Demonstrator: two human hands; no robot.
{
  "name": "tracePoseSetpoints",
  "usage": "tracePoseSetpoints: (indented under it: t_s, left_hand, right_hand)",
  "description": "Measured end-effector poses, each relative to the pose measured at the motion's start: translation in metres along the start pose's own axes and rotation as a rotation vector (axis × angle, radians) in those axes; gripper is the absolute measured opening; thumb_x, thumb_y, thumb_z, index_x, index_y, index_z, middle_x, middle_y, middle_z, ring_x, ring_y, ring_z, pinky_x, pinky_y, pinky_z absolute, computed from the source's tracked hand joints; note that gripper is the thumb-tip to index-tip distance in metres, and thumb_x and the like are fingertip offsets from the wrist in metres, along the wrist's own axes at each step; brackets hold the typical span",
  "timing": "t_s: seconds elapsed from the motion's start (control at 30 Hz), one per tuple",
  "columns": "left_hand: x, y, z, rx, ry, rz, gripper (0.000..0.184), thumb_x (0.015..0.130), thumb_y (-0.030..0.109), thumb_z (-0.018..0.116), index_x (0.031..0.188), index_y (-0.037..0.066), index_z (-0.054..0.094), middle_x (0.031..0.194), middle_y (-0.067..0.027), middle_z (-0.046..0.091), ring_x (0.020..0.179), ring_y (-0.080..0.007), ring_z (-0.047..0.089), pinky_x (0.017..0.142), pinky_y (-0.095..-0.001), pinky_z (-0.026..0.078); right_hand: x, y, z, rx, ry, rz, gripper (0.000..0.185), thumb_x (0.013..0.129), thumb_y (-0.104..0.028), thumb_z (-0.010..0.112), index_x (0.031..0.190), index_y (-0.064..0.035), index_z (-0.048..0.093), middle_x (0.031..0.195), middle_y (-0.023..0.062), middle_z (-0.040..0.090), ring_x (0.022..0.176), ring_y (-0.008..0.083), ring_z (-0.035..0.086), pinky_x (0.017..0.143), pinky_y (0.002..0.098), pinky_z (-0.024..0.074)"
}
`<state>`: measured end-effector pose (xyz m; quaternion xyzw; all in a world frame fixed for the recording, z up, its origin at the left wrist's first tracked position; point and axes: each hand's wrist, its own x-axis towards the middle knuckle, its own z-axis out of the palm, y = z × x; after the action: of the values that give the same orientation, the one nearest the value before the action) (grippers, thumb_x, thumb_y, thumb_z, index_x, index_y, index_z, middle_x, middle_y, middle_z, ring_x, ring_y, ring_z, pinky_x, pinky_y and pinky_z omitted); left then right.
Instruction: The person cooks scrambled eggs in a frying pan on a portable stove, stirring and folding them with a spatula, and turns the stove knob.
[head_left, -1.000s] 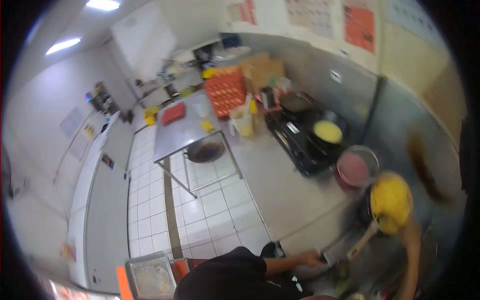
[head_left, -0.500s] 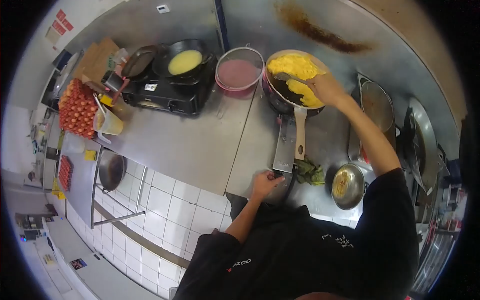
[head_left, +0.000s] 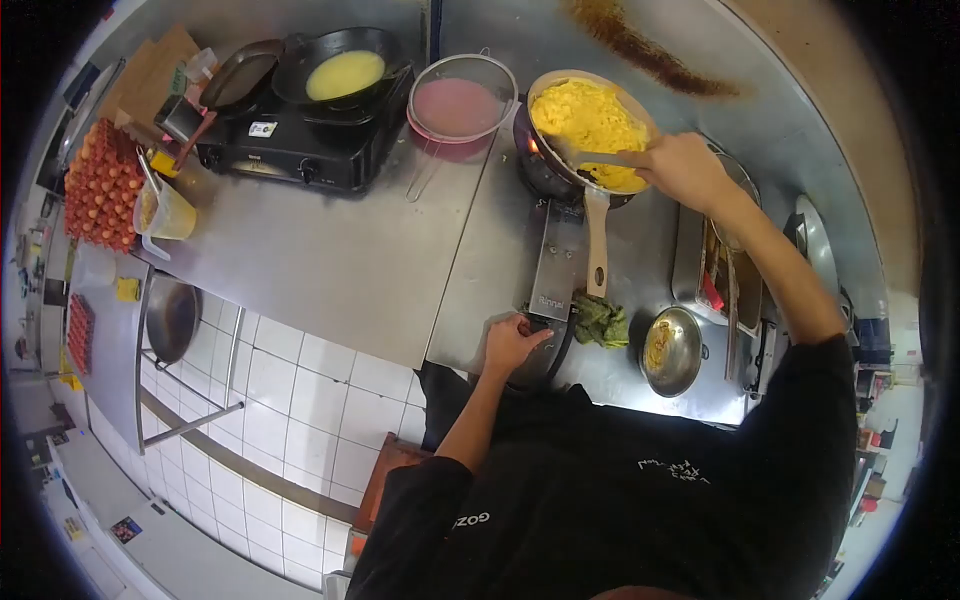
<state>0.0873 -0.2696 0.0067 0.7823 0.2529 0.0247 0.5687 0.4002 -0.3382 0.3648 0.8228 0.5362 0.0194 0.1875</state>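
Note:
My right hand point(head_left: 685, 170) is closed around the handle of a spatula point(head_left: 600, 158), whose blade reaches into yellow scrambled egg point(head_left: 590, 120). The egg lies in a pan point(head_left: 646, 112) with a pale wooden-looking handle point(head_left: 597, 240), on a single burner point(head_left: 555, 270) with a flame showing at its left side. My left hand point(head_left: 512, 343) is closed at the front end of the burner, its fingers at the control knob, which they mostly hide. A crumpled green cloth point(head_left: 601, 322) lies beside the burner, below the pan handle.
Left of the pan, a strainer point(head_left: 462, 97) rests over a pink container. A black stove point(head_left: 290, 150) carries two pans, one with yellow liquid. Stacked eggs point(head_left: 103, 185) and a jug point(head_left: 172, 212) stand far left. At right are a metal bowl point(head_left: 672, 352) and a tray point(head_left: 690, 250).
The view has swung down and toward the pan. Since the previous frame, the egg has spread over more of the pan's base, and my right hand with the spatula has shifted slightly right.

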Motion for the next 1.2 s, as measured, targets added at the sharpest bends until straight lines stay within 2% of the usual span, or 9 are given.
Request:
tracePoseSetpoints:
  t_s: [0.07,0.2,0.37,0.47,0.63,0.73,0.97,1.1,1.2]
  left_hand:
    - [0.001,-0.002,0.002,0.011,-0.024,0.006,0.056,0.081,0.051,0.096,0.091,-0.001,0.075,0.073,-0.0092,0.078,0.068,-0.0227,0.077,0.069,-0.0385,0.06]
    - [0.001,0.002,-0.002,-0.051,-0.084,-0.045,0.056,0.082,0.049,0.096,0.093,-0.002,0.076,0.074,-0.0112,0.078,0.07,-0.0243,0.078,0.07,-0.0393,0.06]
    - [-0.001,0.002,-0.001,-0.095,-0.102,-0.07,0.055,0.082,0.049,0.097,0.088,-0.001,0.074,0.071,-0.01,0.075,0.066,-0.0216,0.076,0.068,-0.0374,0.059]
    - [-0.002,0.001,0.0,-0.01,-0.016,0.014,0.055,0.08,0.048,0.098,0.086,-0.001,0.074,0.073,-0.0106,0.075,0.065,-0.0199,0.075,0.066,-0.0361,0.058]
    - [-0.003,0.0,0.004,-0.05,0.071,0.062,0.053,0.08,0.047,0.097,0.083,0.002,0.071,0.069,-0.0088,0.075,0.062,-0.0204,0.074,0.063,-0.0361,0.058]
    - [-0.001,-0.001,0.004,-0.105,-0.029,-0.02,0.052,0.08,0.043,0.099,0.085,0.0,0.071,0.069,-0.0093,0.075,0.061,-0.0197,0.074,0.062,-0.0352,0.058]
    - [0.001,-0.008,0.01,-0.11,-0.043,-0.044,0.051,0.081,0.041,0.099,0.087,-0.001,0.071,0.069,-0.0095,0.075,0.062,-0.0188,0.075,0.062,-0.0336,0.058]
    - [-0.002,-0.007,0.007,-0.16,-0.019,0.009,0.043,0.089,0.036,0.093,0.094,-0.002,0.073,0.074,-0.0114,0.077,0.064,-0.0194,0.077,0.063,-0.0344,0.06]
    - [-0.006,-0.009,0.006,-0.214,-0.058,0.014,0.034,0.097,0.028,0.083,0.102,-0.004,0.075,0.08,-0.0139,0.079,0.068,-0.0214,0.08,0.064,-0.0352,0.062]
  right_hand:
    - [0.019,0.0,0.027,-0.225,0.028,-0.205,0.029,0.101,-0.018,0.066,0.127,-0.0187,0.08,0.094,0.0122,0.079,0.081,0.0332,0.078,0.073,0.0483,0.062]
    - [0.078,0.004,0.068,-0.263,0.062,-0.092,0.028,0.096,-0.013,0.067,0.119,-0.0127,0.083,0.095,0.0148,0.081,0.085,0.029,0.081,0.076,0.0456,0.0642]
    - [0.086,0.033,0.049,0.007,0.031,0.408,0.026,0.101,-0.02,0.064,0.109,-0.0025,0.082,0.099,0.0204,0.082,0.093,0.0376,0.081,0.084,0.0489,0.0649]
    - [0.051,0.053,0.012,0.143,-0.261,0.469,0.031,0.103,-0.028,0.065,0.117,-0.0054,0.081,0.107,0.0267,0.079,0.101,0.043,0.078,0.09,0.0549,0.0621]
    - [0.002,-0.01,0.028,0.204,-0.18,0.512,0.034,0.106,-0.032,0.062,0.122,-0.0077,0.081,0.108,0.0246,0.079,0.104,0.0454,0.076,0.097,0.0553,0.0594]
    - [0.034,0.032,0.094,0.219,-0.03,0.466,0.031,0.106,-0.03,0.063,0.122,-0.0106,0.081,0.107,0.0237,0.079,0.102,0.0426,0.077,0.093,0.055,0.0598]
    - [-0.027,0.045,-0.04,0.219,-0.382,0.287,0.028,0.104,-0.026,0.066,0.12,-0.0101,0.082,0.102,0.0209,0.08,0.092,0.0434,0.077,0.085,0.0534,0.0611]
    - [-0.026,0.028,0.044,0.178,-0.19,0.199,0.028,0.104,-0.026,0.066,0.12,-0.0087,0.082,0.098,0.0207,0.079,0.089,0.0453,0.076,0.084,0.0521,0.0616]
    - [-0.003,0.048,0.078,0.149,-0.039,0.494,0.028,0.103,-0.026,0.066,0.119,-0.0089,0.082,0.098,0.0203,0.079,0.094,0.0449,0.076,0.087,0.0522,0.0614]
